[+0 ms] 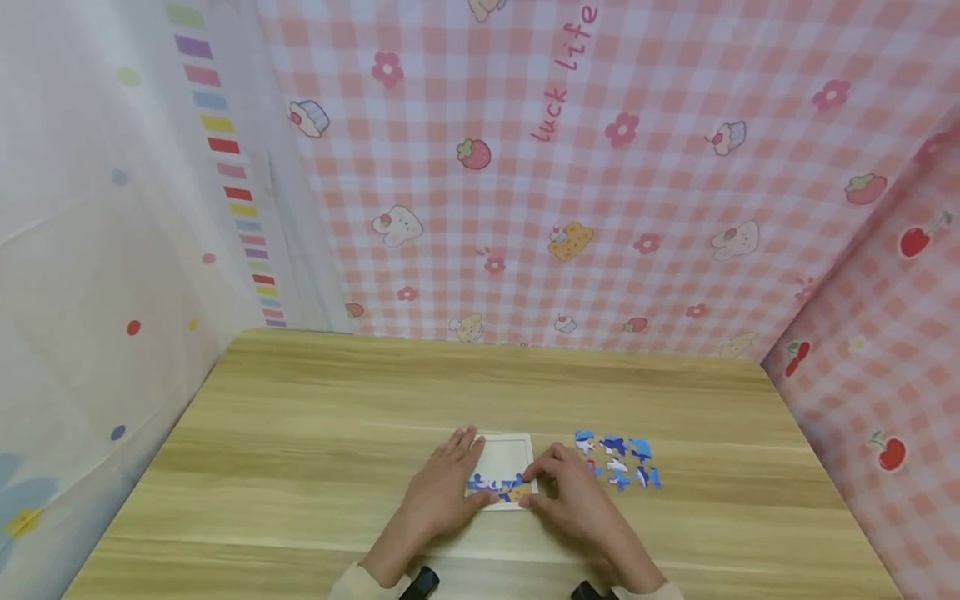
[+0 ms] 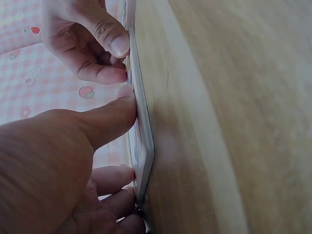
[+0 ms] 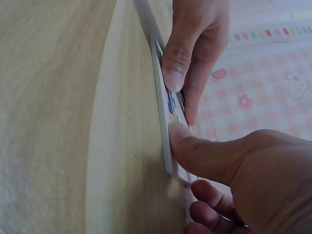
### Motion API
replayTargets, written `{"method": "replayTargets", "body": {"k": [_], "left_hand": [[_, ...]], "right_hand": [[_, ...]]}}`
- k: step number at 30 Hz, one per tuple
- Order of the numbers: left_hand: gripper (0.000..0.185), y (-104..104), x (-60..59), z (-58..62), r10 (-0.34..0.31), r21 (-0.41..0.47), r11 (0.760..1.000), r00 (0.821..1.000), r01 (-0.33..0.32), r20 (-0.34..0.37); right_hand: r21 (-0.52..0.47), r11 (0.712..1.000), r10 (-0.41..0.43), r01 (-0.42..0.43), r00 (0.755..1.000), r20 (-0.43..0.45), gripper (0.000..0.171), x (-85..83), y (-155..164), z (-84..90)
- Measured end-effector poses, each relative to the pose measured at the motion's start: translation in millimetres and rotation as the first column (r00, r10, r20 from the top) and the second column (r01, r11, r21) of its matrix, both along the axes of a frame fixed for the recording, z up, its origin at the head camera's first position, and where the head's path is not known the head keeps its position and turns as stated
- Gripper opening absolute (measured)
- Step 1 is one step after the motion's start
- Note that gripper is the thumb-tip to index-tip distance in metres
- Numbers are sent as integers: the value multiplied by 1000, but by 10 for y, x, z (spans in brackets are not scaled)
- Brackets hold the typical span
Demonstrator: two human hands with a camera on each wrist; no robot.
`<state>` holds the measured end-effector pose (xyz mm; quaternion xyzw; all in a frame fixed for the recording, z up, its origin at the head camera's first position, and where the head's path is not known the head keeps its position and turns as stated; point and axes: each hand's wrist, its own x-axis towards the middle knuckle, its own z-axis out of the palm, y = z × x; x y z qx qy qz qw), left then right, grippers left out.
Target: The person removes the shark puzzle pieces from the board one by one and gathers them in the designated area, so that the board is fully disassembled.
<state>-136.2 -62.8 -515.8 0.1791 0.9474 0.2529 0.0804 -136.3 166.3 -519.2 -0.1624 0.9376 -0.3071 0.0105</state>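
A white puzzle tray (image 1: 504, 457) lies on the wooden table (image 1: 300, 433), with a row of blue and orange pieces (image 1: 491, 483) set along its near edge. My left hand (image 1: 448, 482) rests flat on the tray's left side, fingers straight, and its thumb (image 2: 119, 105) presses the tray's rim (image 2: 145, 156). My right hand (image 1: 564, 492) has curled fingers. Its thumb (image 3: 179, 136) and index fingertip pinch a puzzle piece (image 1: 521, 490) at the tray's near right corner, and that piece is mostly hidden. Blue pieces (image 3: 170, 103) show between the two hands.
Several loose blue and white puzzle pieces (image 1: 619, 460) lie just right of the tray. Pink checked cloth (image 1: 600, 208) hangs behind and to the right of the table, and white dotted cloth (image 1: 90, 292) hangs on the left. Bare wood stretches to the left and far side.
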Motion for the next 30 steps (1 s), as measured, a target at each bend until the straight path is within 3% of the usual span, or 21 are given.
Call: {"method": "replayTargets", "body": {"k": [15, 30], "left_hand": [[85, -14, -51, -38, 27, 28, 999, 1000, -28, 8], [84, 9, -25, -17, 30, 47, 998, 999, -30, 15]], "right_hand": [[25, 1000, -2, 2, 1000, -19, 22, 0, -80, 39], [40, 997, 61, -60, 998, -31, 33, 61, -81, 88]]}}
